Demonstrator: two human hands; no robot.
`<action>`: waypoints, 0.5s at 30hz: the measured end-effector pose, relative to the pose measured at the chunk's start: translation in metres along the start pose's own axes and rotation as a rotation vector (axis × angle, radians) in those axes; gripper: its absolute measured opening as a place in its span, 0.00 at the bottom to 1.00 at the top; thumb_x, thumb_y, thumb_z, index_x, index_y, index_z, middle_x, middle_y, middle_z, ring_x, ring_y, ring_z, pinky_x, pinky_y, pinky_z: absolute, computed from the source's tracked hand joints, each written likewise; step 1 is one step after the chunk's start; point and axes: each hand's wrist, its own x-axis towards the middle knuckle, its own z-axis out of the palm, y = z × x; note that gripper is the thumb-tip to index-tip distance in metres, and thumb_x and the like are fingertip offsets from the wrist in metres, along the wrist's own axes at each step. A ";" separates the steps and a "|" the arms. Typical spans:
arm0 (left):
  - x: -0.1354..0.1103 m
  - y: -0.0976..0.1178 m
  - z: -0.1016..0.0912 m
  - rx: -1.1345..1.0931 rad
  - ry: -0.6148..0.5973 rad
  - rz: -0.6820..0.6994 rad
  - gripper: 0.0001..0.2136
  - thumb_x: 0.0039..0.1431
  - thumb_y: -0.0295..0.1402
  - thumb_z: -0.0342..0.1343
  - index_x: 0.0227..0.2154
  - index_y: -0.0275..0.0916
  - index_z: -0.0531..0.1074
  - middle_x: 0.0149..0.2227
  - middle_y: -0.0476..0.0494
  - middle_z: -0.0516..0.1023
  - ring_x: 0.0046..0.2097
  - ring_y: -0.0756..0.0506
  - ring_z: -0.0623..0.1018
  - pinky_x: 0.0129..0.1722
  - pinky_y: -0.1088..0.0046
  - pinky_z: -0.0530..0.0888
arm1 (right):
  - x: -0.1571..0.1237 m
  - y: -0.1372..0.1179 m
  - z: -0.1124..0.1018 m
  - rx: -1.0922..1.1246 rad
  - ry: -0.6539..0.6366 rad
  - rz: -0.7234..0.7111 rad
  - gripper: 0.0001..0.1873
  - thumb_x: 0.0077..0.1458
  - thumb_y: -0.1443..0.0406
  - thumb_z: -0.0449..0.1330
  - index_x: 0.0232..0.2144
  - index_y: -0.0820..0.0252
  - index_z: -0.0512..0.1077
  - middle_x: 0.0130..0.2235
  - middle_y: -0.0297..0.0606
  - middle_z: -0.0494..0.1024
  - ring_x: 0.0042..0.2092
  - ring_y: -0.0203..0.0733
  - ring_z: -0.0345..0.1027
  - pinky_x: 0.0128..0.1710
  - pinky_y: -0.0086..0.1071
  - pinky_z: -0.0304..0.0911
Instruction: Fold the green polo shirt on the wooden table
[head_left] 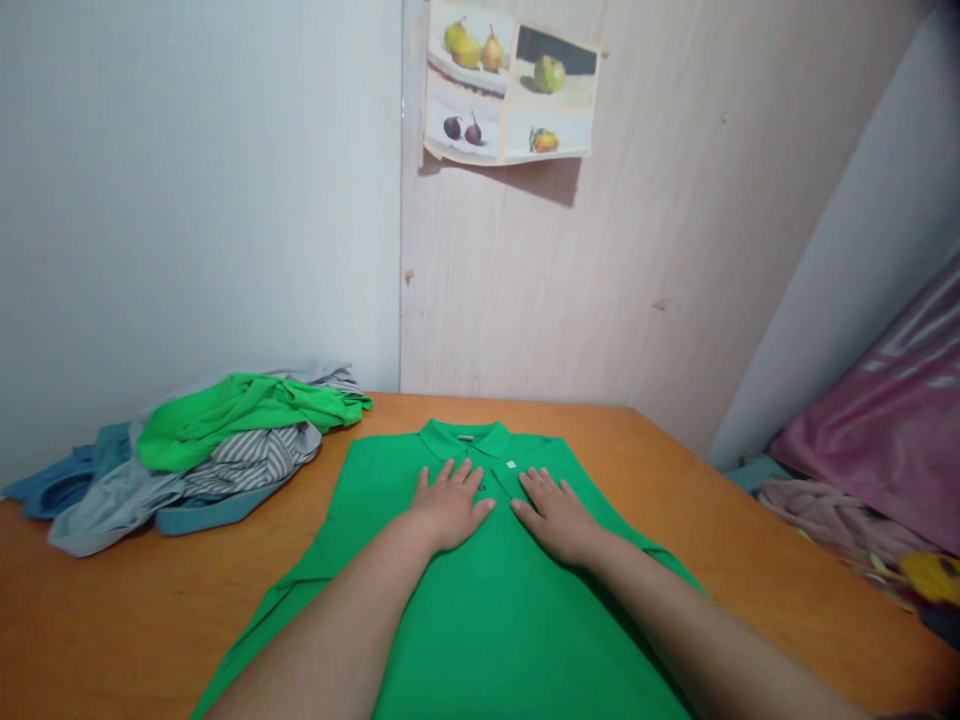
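A green polo shirt (495, 610) lies spread flat, front up, on the orange wooden table (112, 610), its collar (465, 437) pointing away from me. My left hand (448, 503) rests palm down on the shirt's chest just below the collar, fingers stretched out flat. My right hand (553, 512) lies flat beside it on the chest, fingers also spread. The two hands sit close together, thumbs nearly touching, on either side of the button placket. Neither hand holds anything.
A pile of clothes (202, 450) sits at the table's back left: a bright green garment on top of striped, grey and blue ones. A fruit picture (510, 85) hangs on the wall behind. Pink bedding (885, 430) lies off the table's right side.
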 end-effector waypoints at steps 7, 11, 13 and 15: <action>0.001 0.000 -0.002 0.011 -0.001 0.006 0.35 0.63 0.59 0.32 0.68 0.46 0.51 0.71 0.44 0.43 0.70 0.33 0.44 0.62 0.38 0.45 | -0.003 0.026 -0.052 0.175 0.178 0.058 0.36 0.66 0.48 0.30 0.66 0.58 0.55 0.67 0.35 0.57 0.67 0.40 0.49 0.65 0.38 0.47; 0.001 -0.001 -0.001 0.012 0.003 0.006 0.34 0.63 0.58 0.32 0.68 0.47 0.51 0.71 0.44 0.43 0.70 0.33 0.44 0.62 0.38 0.45 | -0.021 0.043 -0.055 0.137 0.228 0.089 0.36 0.66 0.49 0.31 0.66 0.59 0.57 0.67 0.37 0.58 0.67 0.42 0.48 0.66 0.39 0.46; 0.001 -0.001 0.000 0.011 0.007 0.010 0.34 0.63 0.58 0.32 0.67 0.47 0.51 0.71 0.44 0.43 0.70 0.33 0.44 0.62 0.38 0.45 | -0.031 0.047 -0.041 0.095 0.179 0.090 0.36 0.65 0.48 0.37 0.65 0.61 0.58 0.67 0.40 0.58 0.67 0.44 0.48 0.66 0.40 0.46; 0.000 -0.002 0.000 0.012 0.013 0.013 0.35 0.63 0.58 0.32 0.67 0.46 0.52 0.71 0.43 0.43 0.70 0.32 0.44 0.62 0.38 0.45 | -0.040 0.048 -0.027 0.012 0.089 0.076 0.37 0.64 0.47 0.42 0.65 0.65 0.59 0.67 0.45 0.56 0.68 0.47 0.46 0.67 0.41 0.44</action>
